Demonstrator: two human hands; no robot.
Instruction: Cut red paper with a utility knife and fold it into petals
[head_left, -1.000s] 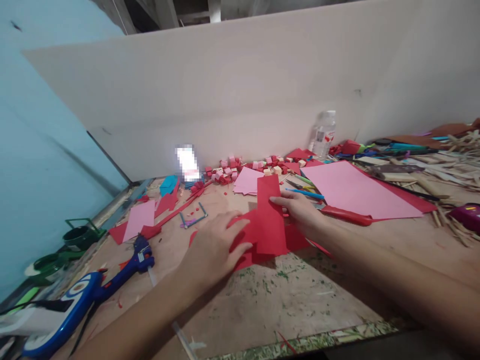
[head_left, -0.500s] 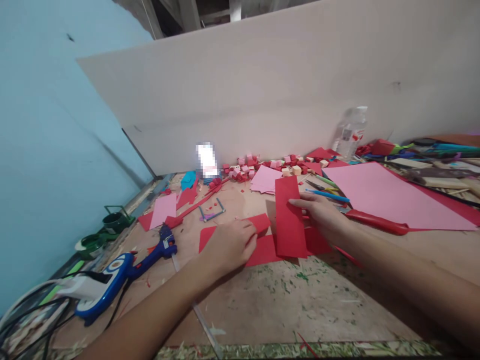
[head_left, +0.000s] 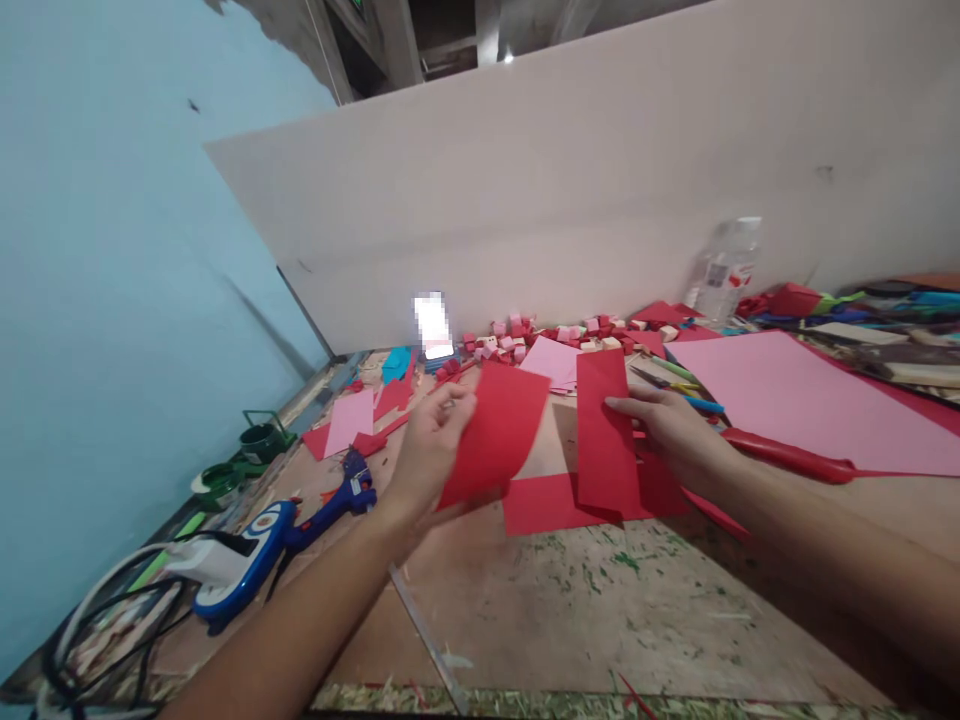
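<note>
My left hand (head_left: 433,450) pinches the left edge of a red sheet of paper (head_left: 502,430), which is raised and bends slightly. To its right, my right hand (head_left: 664,425) grips a narrow red paper strip (head_left: 604,435), held upright with the thumb on its front face. Beneath the strip, another red paper piece (head_left: 544,505) lies flat on the wooden table. A box cutter with a red handle (head_left: 787,452) rests just right of my right hand, partly on a large pink sheet (head_left: 810,400).
At the left are a blue glue gun (head_left: 352,490), a blue-and-white power strip (head_left: 251,565) with cables, and green cups (head_left: 262,440). Toward the back stand a lit phone (head_left: 435,325), several small pink and red cubes (head_left: 514,335) and a plastic bottle (head_left: 731,270). A metal ruler (head_left: 427,640) lies in front.
My left hand has lifted the left red sheet off the table and turned it up. The right hand still holds the strip. The view has shifted slightly left.
</note>
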